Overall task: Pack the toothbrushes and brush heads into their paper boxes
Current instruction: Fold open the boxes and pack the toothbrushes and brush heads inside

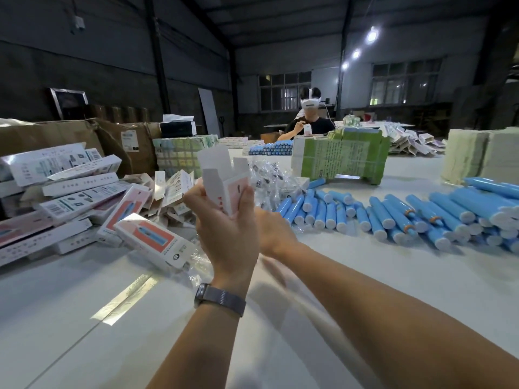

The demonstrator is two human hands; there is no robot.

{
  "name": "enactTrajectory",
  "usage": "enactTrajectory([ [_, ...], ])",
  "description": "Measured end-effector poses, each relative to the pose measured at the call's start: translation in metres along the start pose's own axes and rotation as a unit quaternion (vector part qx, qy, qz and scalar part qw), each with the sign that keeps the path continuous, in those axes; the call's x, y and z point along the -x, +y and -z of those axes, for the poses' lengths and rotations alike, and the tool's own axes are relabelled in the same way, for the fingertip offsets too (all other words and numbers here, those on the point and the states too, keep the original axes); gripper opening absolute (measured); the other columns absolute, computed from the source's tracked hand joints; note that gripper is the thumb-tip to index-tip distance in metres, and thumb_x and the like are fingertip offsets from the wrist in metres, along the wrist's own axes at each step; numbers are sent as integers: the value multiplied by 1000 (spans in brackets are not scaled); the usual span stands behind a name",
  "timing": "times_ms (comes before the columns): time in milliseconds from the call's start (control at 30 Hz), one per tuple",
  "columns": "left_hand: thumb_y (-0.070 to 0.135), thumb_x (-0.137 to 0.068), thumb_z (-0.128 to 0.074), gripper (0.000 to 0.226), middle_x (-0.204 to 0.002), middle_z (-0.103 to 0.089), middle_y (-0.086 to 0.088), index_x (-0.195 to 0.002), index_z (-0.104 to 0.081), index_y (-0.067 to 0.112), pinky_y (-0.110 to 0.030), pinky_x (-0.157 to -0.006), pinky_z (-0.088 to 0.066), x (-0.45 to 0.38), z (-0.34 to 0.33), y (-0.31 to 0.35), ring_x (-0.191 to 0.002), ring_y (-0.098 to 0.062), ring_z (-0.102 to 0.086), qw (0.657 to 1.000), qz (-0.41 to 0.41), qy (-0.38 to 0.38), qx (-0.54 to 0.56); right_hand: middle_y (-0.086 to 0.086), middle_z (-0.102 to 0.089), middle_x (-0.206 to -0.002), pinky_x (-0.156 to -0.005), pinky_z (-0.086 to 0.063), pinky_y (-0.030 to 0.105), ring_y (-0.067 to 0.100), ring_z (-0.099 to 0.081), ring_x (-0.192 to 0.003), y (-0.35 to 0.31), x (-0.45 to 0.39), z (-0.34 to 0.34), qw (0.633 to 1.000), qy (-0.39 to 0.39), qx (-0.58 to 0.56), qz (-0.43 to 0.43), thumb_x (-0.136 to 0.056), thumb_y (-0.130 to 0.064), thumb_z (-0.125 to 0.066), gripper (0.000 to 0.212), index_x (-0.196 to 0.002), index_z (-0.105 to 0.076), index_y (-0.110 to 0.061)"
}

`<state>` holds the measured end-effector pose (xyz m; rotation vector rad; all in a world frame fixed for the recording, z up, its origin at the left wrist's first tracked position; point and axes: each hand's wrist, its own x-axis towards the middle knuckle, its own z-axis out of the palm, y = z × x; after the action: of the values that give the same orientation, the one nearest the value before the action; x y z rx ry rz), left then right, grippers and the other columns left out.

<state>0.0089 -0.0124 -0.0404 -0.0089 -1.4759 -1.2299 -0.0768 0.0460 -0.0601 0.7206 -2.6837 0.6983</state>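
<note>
My left hand point(224, 228) grips a pink and white paper box point(227, 186) upright at the centre, its top flaps open. My right hand point(273, 231) sits just behind the left hand, at the box's lower end; its fingers are hidden. Many blue toothbrush handles point(393, 214) lie in a heap on the white table point(365, 290) to the right. Brush heads in clear bags point(266, 175) lie behind the box. A closed pink box point(154, 240) lies left of my left hand.
Stacked paper boxes point(70, 192) fill the left side before brown cartons point(126, 144). Green bundles of flat boxes point(339, 158) stand mid-table, pale stacks point(477, 155) at the right. A person wearing a headset point(309, 122) works at the far end.
</note>
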Motion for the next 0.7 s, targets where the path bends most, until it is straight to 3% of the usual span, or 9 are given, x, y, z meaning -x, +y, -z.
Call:
enactTrajectory([
  [67, 34, -89, -72, 54, -107, -44, 25, -113, -25, 22, -11, -65, -51, 2, -1, 0, -95, 11, -57, 1000, 12, -14, 9, -3, -59, -84, -69, -38, 26, 14, -55, -74, 7, 5, 22, 990, 23, -142, -11, -94, -19, -61, 10, -103, -64, -20],
  [167, 26, -90, -72, 51, -106, -53, 12, -109, -25, 19, -14, -68, -54, 8, -6, 1, -88, 0, -66, 996, 50, -55, 54, -6, -59, -74, -59, -40, 20, 9, -51, -62, 19, 23, 67, 947, 126, -294, -9, -97, -23, -60, 13, -99, -69, -14],
  [267, 20, -91, -71, 47, -98, -55, 13, -106, -27, 21, -16, -64, -55, 21, -12, 3, -79, 5, -65, 991, 54, -101, 63, -17, -59, -61, -53, -41, 17, -2, -50, -55, 27, 47, 110, 898, 201, -392, -3, -97, -27, -61, 12, -94, -70, -19],
  [367, 22, -88, -75, 49, -97, -57, 5, -99, -28, 27, -15, -61, -52, 33, -16, 8, -77, -5, -64, 985, 43, -154, 69, -12, -66, -68, -49, -43, 20, 4, -56, -58, 27, 65, 143, 850, 224, -476, 26, -96, -14, -60, 11, -98, -69, -19],
  [467, 45, -78, -75, 53, -100, -59, 4, -100, -29, 33, -30, -66, -59, 39, -16, 14, -82, -13, -67, 979, 38, -184, 75, -1, -69, -72, -52, -47, 25, 10, -56, -59, 23, 77, 163, 823, 257, -501, 74, -93, -7, -63, 23, -110, -61, -21],
  [567, 54, -73, -71, 52, -103, -61, -1, -101, -30, 37, -43, -71, -61, 42, -15, 15, -86, -21, -69, 977, 33, -194, 85, 9, -68, -73, -52, -47, 25, 12, -58, -56, 16, 84, 170, 814, 286, -492, 120, -89, -5, -68, 23, -103, -55, -16],
  [633, 54, -72, -72, 52, -103, -62, -4, -101, -31, 38, -39, -70, -60, 43, -15, 14, -84, -20, -69, 977, 23, -195, 82, 17, -67, -76, -52, -46, 22, 13, -59, -56, 11, 86, 172, 808, 305, -482, 149, -88, -3, -69, 19, -96, -54, -13],
  [700, 55, -71, -72, 54, -102, -61, -4, -101, -31, 36, -30, -67, -59, 45, -15, 12, -81, -17, -69, 977, 24, -193, 88, 13, -69, -74, -51, -46, 21, 12, -60, -56, 6, 87, 175, 800, 319, -476, 176, -88, -3, -69, 18, -92, -55, -12],
])
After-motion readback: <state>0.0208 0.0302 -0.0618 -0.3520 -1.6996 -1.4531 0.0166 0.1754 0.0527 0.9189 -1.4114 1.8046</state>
